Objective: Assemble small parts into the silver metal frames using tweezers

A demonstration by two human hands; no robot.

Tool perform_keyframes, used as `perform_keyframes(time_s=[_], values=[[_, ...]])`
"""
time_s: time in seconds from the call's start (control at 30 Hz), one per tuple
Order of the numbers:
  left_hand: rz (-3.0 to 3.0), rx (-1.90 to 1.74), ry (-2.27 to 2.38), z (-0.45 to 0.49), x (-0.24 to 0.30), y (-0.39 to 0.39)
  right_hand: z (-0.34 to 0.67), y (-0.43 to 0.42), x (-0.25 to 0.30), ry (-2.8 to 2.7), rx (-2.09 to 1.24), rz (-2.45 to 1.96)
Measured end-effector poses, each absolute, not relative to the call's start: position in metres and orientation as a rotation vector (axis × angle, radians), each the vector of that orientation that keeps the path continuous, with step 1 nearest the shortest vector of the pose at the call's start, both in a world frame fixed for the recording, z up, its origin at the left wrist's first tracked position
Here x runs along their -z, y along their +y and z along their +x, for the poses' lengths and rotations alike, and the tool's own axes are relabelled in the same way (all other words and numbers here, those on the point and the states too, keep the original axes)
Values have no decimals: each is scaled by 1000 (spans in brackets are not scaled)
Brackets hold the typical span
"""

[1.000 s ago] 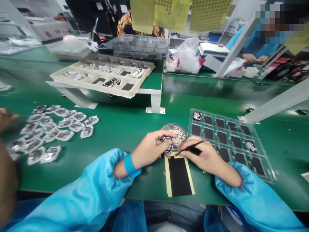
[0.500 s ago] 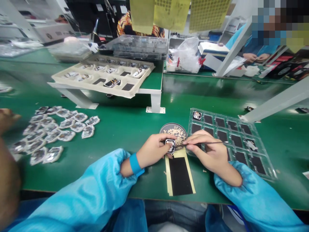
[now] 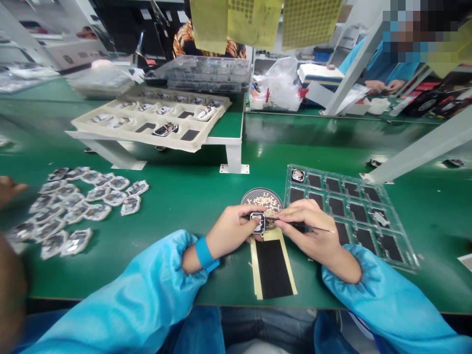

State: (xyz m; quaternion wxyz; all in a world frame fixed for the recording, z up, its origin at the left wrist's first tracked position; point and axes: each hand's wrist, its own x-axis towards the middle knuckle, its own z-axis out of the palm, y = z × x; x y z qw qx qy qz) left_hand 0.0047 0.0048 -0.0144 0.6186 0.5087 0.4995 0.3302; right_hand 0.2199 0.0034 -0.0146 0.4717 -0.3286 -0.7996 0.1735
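My left hand (image 3: 230, 230) is closed round a small square watch case (image 3: 257, 222), held just above the green table. My right hand (image 3: 309, 232) pinches thin black tweezers (image 3: 313, 227) whose tip touches the right side of the case. Right behind the case sits a round mesh dish (image 3: 260, 196) with several tiny parts. Below my hands lies a black strip with yellow borders (image 3: 273, 268). To the right is a clear compartment tray (image 3: 350, 216) with one case (image 3: 297, 175) in its far left pocket.
Several bagged parts (image 3: 73, 206) lie spread at the left, where another person's hand (image 3: 9, 189) reaches in. A beige tray (image 3: 147, 118) rests on a white stand (image 3: 232, 157). Clear stacked trays (image 3: 206, 71) and other workers are behind. A white frame bar (image 3: 424, 152) crosses at right.
My right hand turned the tweezers from pointing down-left at the strip to lying level, with the tip at the case. Both hands shifted slightly left; the left kept its hold.
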Motion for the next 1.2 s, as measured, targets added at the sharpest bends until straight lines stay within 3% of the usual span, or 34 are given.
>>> perform_keyframes(time_s=[0.43,1.2], values=[[1194,-762,1175,5,14,4,221,2,15,-2143,-295,-763],[1259,-908,1094,1,12,0,226,-2,11,-1916,-524,-807]])
